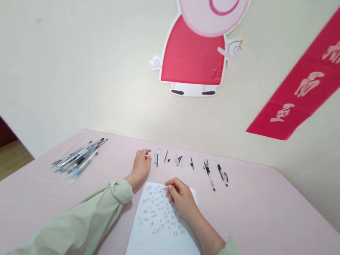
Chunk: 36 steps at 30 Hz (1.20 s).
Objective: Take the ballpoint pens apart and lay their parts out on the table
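My left hand rests on the table with its fingers curled, just left of a pen with a pale barrel. Whatever is inside its fingers, if anything, is hidden. Over the upper part of a white sheet of paper covered in dark handwriting, my right hand is closed in a pinch. Anything between those fingertips is too small to make out. Beyond the sheet lie a thin dark rod, small black pieces, a short black pen part and black-and-clear pen parts.
A loose pile of pens lies at the table's left. More black pen parts are at the right end of the row. Behind the pink table rises a pale wall with a cartoon pig cutout and a red banner.
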Motion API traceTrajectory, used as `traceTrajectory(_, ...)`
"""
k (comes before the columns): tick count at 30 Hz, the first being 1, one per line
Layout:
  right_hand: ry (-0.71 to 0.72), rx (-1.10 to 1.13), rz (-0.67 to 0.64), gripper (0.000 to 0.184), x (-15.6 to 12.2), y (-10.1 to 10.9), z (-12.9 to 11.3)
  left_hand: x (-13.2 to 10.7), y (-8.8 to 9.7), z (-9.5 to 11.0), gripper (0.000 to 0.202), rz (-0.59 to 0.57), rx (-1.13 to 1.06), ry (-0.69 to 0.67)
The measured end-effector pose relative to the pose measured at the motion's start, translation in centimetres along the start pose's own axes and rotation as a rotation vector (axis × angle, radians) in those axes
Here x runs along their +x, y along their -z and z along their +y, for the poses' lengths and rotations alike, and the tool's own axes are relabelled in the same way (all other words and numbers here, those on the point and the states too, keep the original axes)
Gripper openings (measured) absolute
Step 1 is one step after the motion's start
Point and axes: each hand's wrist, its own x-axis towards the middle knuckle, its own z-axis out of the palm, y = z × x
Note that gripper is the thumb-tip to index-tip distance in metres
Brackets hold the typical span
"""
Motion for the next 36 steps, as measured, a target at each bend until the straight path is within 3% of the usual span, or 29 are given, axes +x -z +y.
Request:
traceTrajectory(3,0.006,0.002,-0.012,0.013,0.0,0.0,0.1,-0.7,3.0,-1.8,0.031,-0.002,0.046,-0.003)
traceTrajectory(7,0.017,-0.004,-0.016,0.014,0.0,0.0,0.2,-1.4,9.2,-4.2,0.028,0.003,0.160,-0.047)
traceTrajectory(11,0.025,-0.018,-0.017,0.014,0.0,-0.1,0.3,-1.9,15.1,-5.9,0.029,-0.021,0.625,-0.116)
traceTrajectory(14,0.031,-0.025,-0.018,0.014,0.0,-0.1,0.3,-2.9,17.6,-6.5,0.028,-0.072,0.831,-0.118)
traceTrajectory(19,0.037,-0.028,-0.017,0.014,0.0,-0.1,0.3,-4.4,18.5,-6.6,0.032,-0.152,0.953,-0.094)
traceTrajectory(25,0.049,-0.030,-0.014,0.014,0.0,-0.1,0.5,-4.1,18.4,-6.3,0.034,-0.192,0.990,-0.029)
traceTrajectory(30,0.056,-0.023,-0.015,0.014,0.0,-0.1,0.7,-3.4,18.4,-6.7,0.033,-0.228,0.970,0.026)
traceTrajectory(36,0.050,-0.014,-0.009,0.012,0.0,-0.2,0.4,-3.8,17.6,-6.4,0.026,-0.269,0.892,-0.005)
